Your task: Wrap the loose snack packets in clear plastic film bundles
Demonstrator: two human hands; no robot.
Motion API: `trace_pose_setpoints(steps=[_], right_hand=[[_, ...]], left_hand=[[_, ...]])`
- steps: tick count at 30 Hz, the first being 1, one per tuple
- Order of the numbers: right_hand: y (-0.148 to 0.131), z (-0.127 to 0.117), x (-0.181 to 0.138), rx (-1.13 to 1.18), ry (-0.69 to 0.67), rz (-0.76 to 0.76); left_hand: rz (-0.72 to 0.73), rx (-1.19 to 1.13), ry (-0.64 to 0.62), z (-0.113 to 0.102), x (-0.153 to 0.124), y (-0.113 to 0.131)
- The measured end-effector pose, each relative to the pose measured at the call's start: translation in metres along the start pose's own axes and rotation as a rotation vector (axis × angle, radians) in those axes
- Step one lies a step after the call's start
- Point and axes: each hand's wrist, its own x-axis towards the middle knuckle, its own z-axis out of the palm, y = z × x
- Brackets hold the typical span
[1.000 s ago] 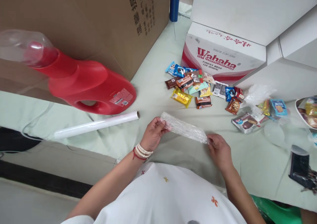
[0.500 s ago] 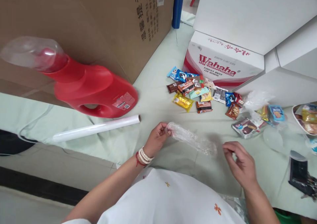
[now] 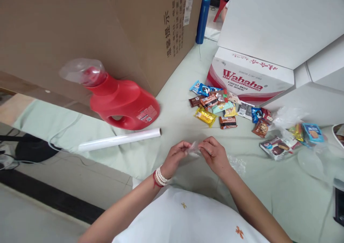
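A strip of crumpled clear plastic point(image 3: 192, 150) is pinched at its near-left end between my two hands, low over the table. My left hand point(image 3: 175, 158), wearing a beaded bracelet, grips it with thumb and fingertips. My right hand point(image 3: 215, 156) is closed on the same end, its fingertips a short way from the left ones. The plastic's crinkled far part shows to the right, behind my right wrist. Whether it is a bag or a sheet, I cannot tell. Beyond the hands lies a pile of small wrapped snacks, the nearest a brown packet point(image 3: 228, 122).
A red detergent jug point(image 3: 126, 103) with plastic over its cap leans by a large brown carton point(image 3: 129, 32). A white roll point(image 3: 120, 140) lies in front. At the back right are a Wahaha carton point(image 3: 249, 78) and white boxes. A boxed snack pack point(image 3: 279, 147) lies right.
My right hand has moved left from beyond the plastic's far end and now grips the plastic close to my left hand. The view has shifted, so things appear further right and lower.
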Motion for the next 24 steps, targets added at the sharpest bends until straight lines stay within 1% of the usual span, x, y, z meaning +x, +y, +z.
trace_pose_setpoints(steps=[2,5,9,10,12,15,17,19,21,24], right_hand=[[-0.001,-0.001,-0.002,0.009,-0.005,0.005],[-0.005,-0.002,-0.007,0.054,0.023,0.04],[-0.014,0.0,-0.013,0.16,0.099,0.229],[-0.016,0.001,-0.013,0.192,0.097,0.269],[-0.017,0.003,-0.014,0.254,0.08,0.299],[-0.015,0.005,-0.014,0.314,0.07,0.297],[-0.013,0.004,-0.014,0.328,0.049,0.283],[-0.013,0.002,-0.014,0.309,0.025,0.241],[-0.014,-0.002,-0.017,0.266,0.029,0.185],[-0.015,-0.005,-0.027,0.152,0.054,0.083]], left_hand=[[-0.037,-0.003,0.017,0.0,0.002,0.001],[-0.063,0.052,0.003,0.004,0.004,0.0],[-0.032,0.11,0.035,0.008,0.003,-0.004],[-0.019,0.127,0.045,0.009,0.002,-0.004],[0.005,0.143,0.042,0.01,0.001,-0.004],[0.012,0.098,0.01,0.012,-0.001,0.0],[0.01,0.091,0.022,0.013,0.0,0.002],[0.018,0.115,0.056,0.014,0.003,0.001],[0.026,0.108,0.108,0.013,0.007,-0.001],[-0.042,-0.06,0.216,0.013,0.011,-0.004]])
